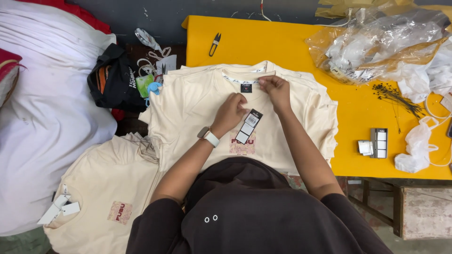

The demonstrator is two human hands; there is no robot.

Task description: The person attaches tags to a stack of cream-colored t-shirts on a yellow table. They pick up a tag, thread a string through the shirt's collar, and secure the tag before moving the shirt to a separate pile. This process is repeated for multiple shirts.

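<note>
Yellow table (282, 44) being lit evenly, set against dark grey wall (141, 14). Wooden bench (419, 207) being seen below table edge; grey-green floor (19, 242) showing at lower left.

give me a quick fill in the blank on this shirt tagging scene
1. Both hands rest on a ____-coloured t-shirt.
2. The table is covered in ____.
3. The left hand wears a watch on its ____.
4. The thread snips lie ____ the shirt stack.

Missing words: cream; yellow; wrist; beyond
</note>
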